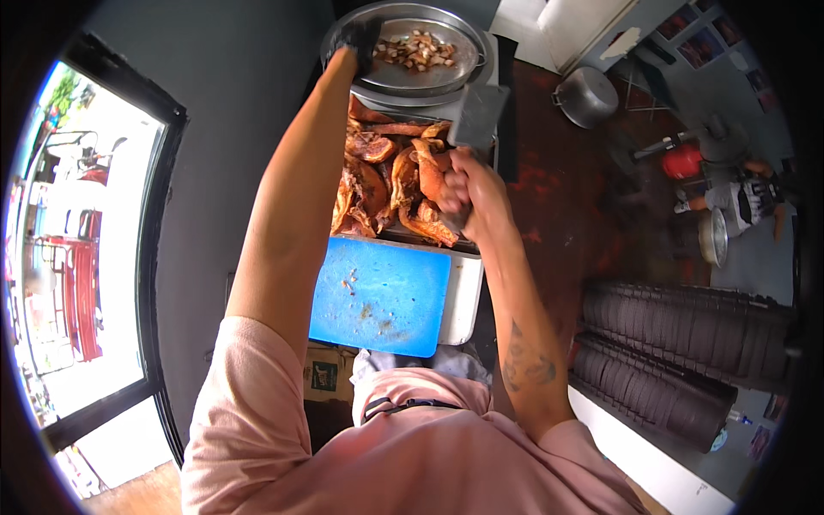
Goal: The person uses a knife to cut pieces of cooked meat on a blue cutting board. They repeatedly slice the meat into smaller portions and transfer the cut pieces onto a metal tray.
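Observation:
My right hand is bare and grips the handle of a broad-bladed cleaver, slightly blurred. The blade points away from me over the right edge of a metal tray heaped with browned roasted meat pieces. In a black glove, my left hand reaches over the left side of a round metal basin; its fingers are too dark to make out. Chopped meat chunks lie in that basin. Nearest to me is a blue cutting board with scattered crumbs and smears.
A white board or tray shows under the blue board. Right of the table, an aluminium pot stands on the dark red floor. Stacked dark woven chairs are at lower right, a glazed door at left. A person is at far right.

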### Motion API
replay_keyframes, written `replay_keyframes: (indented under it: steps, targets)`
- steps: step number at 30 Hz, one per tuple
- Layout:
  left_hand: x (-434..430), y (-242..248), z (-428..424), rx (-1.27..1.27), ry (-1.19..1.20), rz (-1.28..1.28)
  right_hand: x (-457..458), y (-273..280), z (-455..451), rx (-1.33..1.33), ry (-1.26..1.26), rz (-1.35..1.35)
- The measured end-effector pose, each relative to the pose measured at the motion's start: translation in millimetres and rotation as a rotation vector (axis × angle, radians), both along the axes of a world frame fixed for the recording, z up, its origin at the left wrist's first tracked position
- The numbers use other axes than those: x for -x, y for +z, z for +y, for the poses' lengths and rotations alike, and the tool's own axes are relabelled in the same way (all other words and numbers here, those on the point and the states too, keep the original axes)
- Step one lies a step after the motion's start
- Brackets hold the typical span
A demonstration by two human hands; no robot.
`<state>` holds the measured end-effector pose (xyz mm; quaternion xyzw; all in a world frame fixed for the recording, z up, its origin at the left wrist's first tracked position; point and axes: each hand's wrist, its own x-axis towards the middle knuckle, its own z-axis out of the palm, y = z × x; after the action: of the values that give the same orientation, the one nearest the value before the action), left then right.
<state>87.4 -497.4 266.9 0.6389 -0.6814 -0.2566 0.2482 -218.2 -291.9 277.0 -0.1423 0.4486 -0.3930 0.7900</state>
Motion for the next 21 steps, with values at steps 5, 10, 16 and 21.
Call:
replay_keyframes:
  steps: [5, 10, 16, 21]
  targets:
    - [-15.2, -111.9, 79.7, -0.154, -0.06, -0.358, 50.2, -65.5, 94.3, -0.007, 0.075, 0.185]
    - [-21.0, -162.7, 128.2, -0.266, -0.029, -0.408, 57.0, -105.7, 175.9, -0.065, 0.077, 0.372]
    - [-32.1, -152.2, 186.1, -0.272, 0.059, -0.321, 49.9, -125.7, 232.6, -0.071, 0.135, 0.408]
    - [-21.0, -126.1, 325.5, -0.082, 0.476, 0.014, 35.9, -132.2, 274.8, 0.031, 0.133, 0.52]
